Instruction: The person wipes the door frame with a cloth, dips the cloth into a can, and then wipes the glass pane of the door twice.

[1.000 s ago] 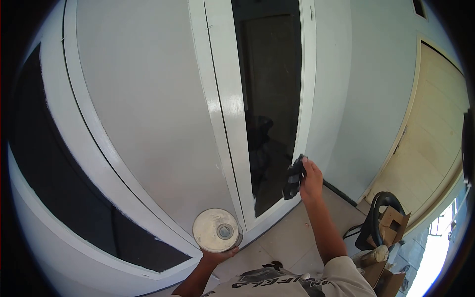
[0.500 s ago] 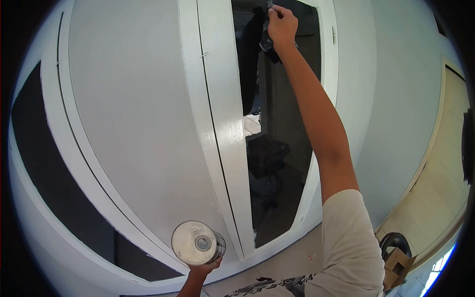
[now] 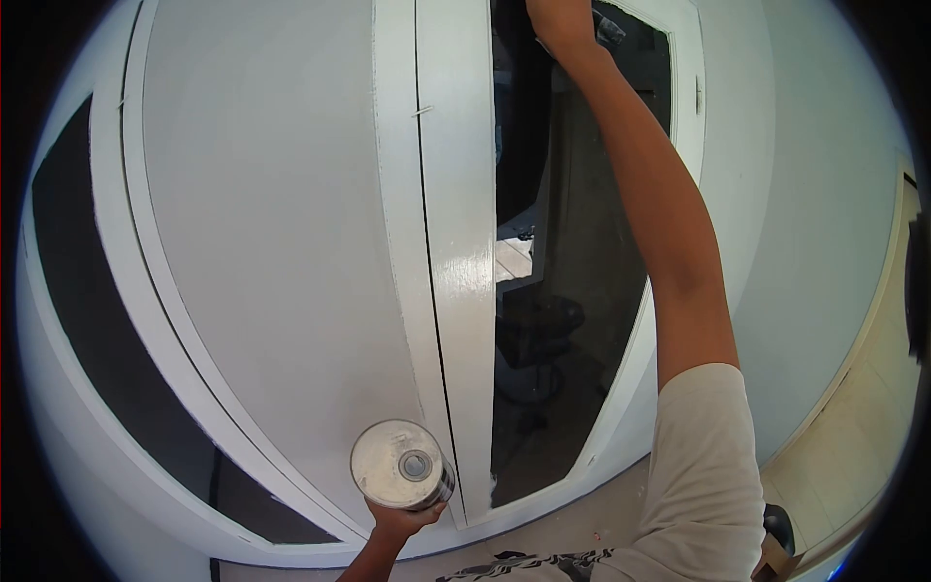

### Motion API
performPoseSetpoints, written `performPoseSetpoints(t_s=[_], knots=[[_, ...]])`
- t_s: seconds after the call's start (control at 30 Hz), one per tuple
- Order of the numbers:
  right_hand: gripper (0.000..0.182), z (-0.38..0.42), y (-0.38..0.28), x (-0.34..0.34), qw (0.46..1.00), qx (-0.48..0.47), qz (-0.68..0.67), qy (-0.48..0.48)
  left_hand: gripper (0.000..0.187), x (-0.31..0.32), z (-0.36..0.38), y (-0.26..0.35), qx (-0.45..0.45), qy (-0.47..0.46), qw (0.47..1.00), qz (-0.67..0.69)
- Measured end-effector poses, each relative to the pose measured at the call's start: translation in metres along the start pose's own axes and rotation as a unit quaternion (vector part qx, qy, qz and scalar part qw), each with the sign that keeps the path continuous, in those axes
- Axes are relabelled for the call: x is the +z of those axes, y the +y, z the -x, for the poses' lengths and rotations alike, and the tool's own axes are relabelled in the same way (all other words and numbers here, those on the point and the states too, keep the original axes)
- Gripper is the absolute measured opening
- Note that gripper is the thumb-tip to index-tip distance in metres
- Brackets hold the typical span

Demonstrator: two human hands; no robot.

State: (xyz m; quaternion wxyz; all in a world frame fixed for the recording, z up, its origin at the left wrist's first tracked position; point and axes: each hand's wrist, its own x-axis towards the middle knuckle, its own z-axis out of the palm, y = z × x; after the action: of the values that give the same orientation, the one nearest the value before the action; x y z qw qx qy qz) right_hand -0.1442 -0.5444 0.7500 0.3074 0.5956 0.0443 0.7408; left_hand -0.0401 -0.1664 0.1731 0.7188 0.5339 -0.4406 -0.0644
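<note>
My left hand [image 3: 402, 519] is closed around the lower side of a round metal can [image 3: 380, 466], seen from above; its pale lid has a small round cap. The can is in front of the grey panel's lower end. High up at the glass pane's top, my right hand [image 3: 564, 21] is cut off by the frame's upper edge. Its fingers and whatever they grip are out of sight. A dark grey shape [image 3: 610, 32] shows beside it, perhaps a reflection in the dark glass pane [image 3: 582, 320]. The white door frame [image 3: 461, 242] around the pane shines as if wet.
A flat grey panel [image 3: 272, 223] stands left of the white frame, with another dark pane [image 3: 107, 310] beyond it. A pale wall [image 3: 824, 194] is on the right. Low at the right is a black rounded object [image 3: 779, 529] by a cardboard box [image 3: 771, 561].
My right hand has risen partly out of view; its fingers were pinched on something small before. The view has shifted, so the door and can appear farther right. My left hand still holds the can.
</note>
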Motion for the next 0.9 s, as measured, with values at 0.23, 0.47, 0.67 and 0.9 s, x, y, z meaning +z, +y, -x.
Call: performPoseSetpoints(t_s=[0.23,0.47,0.67,0.9], knots=[[0.013,-0.011,-0.003,0.014,0.999,0.036,0.032,0.019,0.099,-0.007,-0.008,-0.009,0.02,0.032,0.999,0.008],[0.011,-0.014,-0.009,0.019,0.997,0.021,0.056,0.042,0.1,-0.01,-0.006,-0.008,0.002,0.064,0.997,0.04],[0.012,-0.002,0.012,0.003,0.995,0.004,0.037,0.096,0.104,-0.018,-0.003,-0.018,-0.001,0.045,0.999,-0.012],[0.014,-0.013,0.019,0.003,0.996,0.029,0.056,0.065,0.105,-0.03,0.011,-0.03,0.028,0.033,0.997,-0.061]])
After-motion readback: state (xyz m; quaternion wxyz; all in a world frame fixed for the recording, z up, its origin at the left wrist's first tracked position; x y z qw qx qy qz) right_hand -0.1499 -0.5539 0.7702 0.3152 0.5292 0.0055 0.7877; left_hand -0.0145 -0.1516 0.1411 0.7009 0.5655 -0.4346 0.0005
